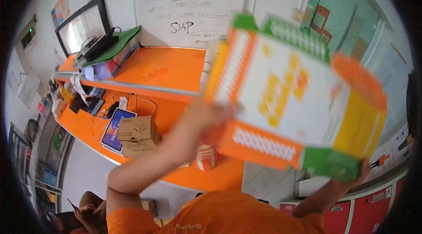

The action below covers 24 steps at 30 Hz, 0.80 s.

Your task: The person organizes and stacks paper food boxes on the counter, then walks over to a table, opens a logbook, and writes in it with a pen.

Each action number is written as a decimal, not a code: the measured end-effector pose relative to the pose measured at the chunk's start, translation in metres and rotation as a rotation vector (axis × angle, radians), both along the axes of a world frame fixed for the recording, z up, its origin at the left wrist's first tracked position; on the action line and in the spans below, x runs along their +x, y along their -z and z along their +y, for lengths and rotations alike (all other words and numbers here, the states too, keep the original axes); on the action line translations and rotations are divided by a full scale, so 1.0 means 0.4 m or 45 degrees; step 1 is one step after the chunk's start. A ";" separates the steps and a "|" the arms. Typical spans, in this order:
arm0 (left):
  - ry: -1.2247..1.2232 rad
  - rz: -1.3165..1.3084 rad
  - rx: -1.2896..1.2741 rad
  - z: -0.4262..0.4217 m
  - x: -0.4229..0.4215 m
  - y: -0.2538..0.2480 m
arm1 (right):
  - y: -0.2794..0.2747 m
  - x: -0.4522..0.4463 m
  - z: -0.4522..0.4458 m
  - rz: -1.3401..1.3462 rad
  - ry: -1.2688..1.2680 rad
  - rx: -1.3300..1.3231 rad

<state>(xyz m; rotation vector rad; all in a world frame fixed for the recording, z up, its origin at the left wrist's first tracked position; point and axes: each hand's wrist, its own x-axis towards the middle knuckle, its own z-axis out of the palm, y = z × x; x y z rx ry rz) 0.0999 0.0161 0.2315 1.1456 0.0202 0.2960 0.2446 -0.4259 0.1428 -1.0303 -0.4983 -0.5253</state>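
A partly unfolded cardboard carton [323, 102], white with orange, green and yellow flaps and yellow lettering, is raised in front of me, tilted and blurred by motion. My left hand [209, 117] grips its left edge. At the lower right corner, beside a green flap, my right hand [364, 170] holds the carton, with most of its fingers hidden behind it. Under my left forearm, a striped orange-and-white cup [205, 157] stands on the orange desk [224, 177]. A small brown cardboard box [137, 132] sits left of that arm.
A tablet-like box [115, 130] lies beside the brown box. The raised orange shelf [171, 69] carries a monitor [83, 27] and a green folder [125, 43]. Behind hangs a whiteboard [189, 5]. Another person [85, 216] is at lower left; red cabinets [371, 210] stand at right.
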 end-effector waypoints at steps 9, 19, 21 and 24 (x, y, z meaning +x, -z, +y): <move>0.425 0.335 -0.149 -0.200 -0.049 0.574 | 0.341 -0.391 -0.062 0.813 -0.079 -0.096; 0.426 1.015 -0.275 -0.125 -0.224 1.036 | 0.778 -0.358 -0.003 1.293 -0.526 -0.218; 0.320 0.928 -0.224 -0.126 -0.253 1.001 | 0.786 -0.319 0.052 1.222 -0.644 -0.207; 0.063 0.703 -0.083 -0.148 -0.279 0.990 | 0.829 -0.235 0.090 1.158 -0.767 -0.265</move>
